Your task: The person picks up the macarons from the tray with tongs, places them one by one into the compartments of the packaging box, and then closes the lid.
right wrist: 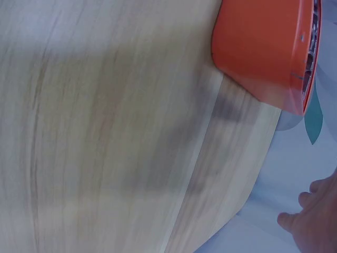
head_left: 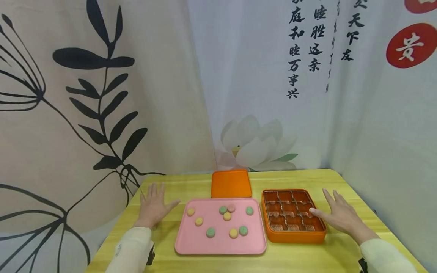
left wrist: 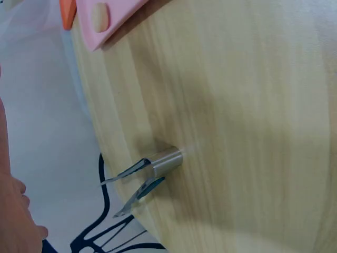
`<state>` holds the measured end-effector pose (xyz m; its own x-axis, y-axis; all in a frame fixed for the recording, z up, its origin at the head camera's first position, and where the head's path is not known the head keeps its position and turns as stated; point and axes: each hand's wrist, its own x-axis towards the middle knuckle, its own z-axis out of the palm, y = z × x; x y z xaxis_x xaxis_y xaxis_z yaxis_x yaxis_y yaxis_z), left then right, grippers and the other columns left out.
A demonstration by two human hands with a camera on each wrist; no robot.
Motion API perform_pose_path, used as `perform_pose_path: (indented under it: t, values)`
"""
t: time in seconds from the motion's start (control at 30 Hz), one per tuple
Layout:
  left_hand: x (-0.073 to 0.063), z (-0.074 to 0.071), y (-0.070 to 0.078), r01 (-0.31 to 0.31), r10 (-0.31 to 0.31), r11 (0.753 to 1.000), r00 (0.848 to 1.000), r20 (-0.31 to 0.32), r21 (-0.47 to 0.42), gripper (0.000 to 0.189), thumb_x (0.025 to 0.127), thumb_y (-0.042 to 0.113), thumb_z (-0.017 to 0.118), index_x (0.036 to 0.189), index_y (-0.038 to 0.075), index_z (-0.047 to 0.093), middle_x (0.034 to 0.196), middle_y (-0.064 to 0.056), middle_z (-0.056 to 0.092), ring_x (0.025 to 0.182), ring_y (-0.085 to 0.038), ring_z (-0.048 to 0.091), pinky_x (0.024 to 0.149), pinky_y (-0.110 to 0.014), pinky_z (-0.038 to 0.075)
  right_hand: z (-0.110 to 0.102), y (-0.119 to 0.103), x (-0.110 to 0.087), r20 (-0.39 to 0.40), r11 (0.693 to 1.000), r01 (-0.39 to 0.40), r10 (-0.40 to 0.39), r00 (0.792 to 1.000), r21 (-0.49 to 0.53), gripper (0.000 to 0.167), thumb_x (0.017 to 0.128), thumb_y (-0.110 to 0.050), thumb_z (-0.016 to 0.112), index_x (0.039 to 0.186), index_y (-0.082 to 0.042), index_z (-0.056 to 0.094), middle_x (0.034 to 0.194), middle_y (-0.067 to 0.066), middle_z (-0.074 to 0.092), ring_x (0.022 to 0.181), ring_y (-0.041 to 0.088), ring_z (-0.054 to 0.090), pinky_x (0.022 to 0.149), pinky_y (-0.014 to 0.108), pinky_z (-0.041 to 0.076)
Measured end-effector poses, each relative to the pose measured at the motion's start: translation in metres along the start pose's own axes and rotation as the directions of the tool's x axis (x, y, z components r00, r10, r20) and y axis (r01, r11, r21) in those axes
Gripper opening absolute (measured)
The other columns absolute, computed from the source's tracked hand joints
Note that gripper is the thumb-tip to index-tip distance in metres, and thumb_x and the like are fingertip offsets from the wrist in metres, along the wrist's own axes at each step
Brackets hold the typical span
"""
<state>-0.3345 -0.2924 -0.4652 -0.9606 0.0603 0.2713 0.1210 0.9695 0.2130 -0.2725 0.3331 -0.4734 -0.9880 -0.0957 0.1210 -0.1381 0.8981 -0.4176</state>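
Observation:
My left hand [head_left: 153, 206], fingers straight and spread, is left of a pink tray [head_left: 186, 242] and holds nothing. Several small round macaron-like pieces in yellow, green and pink lie on the tray, among them a green one [head_left: 210, 232] and a pink one [head_left: 231, 207]. By the right side of an orange box [head_left: 295, 237] is my right hand [head_left: 339, 214], empty, its fingers extended and its thumb overlapping the box rim in the head view. The box has a clear divided insert [head_left: 289, 208] with bare compartments. A shiny metal tongs-like tool [left wrist: 167, 161] stands near my left hand, hidden in the head view.
An orange lid [head_left: 231, 184] lies behind the pink tray. The wooden table [head_left: 164, 261] has a rounded far right corner. Printed curtains [head_left: 170, 94] hang close behind and beside the table.

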Motion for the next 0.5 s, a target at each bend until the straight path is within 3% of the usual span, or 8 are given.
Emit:
perform_pose_path:
  t: [0.27, 0.5]
  values:
    - [0.004, -0.016, -0.001, 0.031, -0.032, 0.998, 0.999, -0.018, -0.048, 0.105, 0.091, 0.074, 0.045, 0.154, -0.005, 0.017, 0.153, -0.040, 0.015, 0.140, -0.056, 0.012, 0.105, -0.075, 0.006, 0.000, -0.007, 0.003, 0.047, 0.998, -0.019, 0.016, 0.999, 0.059, 0.103, 0.094, -0.060, 0.055, 0.155, 0.006, 0.004, 0.148, 0.049, 0.007, 0.126, 0.071, 0.017, 0.092, 0.080, 0.024]
    - [0.009, -0.026, -0.009, 0.085, -0.085, 0.992, 0.996, 0.002, -0.098, 0.106, 0.092, 0.075, 0.040, 0.154, -0.007, 0.014, 0.154, -0.038, 0.014, 0.140, -0.056, 0.012, 0.107, -0.073, 0.006, 0.001, -0.010, 0.006, 0.071, 0.993, -0.032, 0.024, 0.997, 0.116, 0.104, 0.094, -0.059, 0.056, 0.154, 0.007, 0.004, 0.147, 0.048, 0.008, 0.128, 0.069, 0.016, 0.092, 0.080, 0.024]
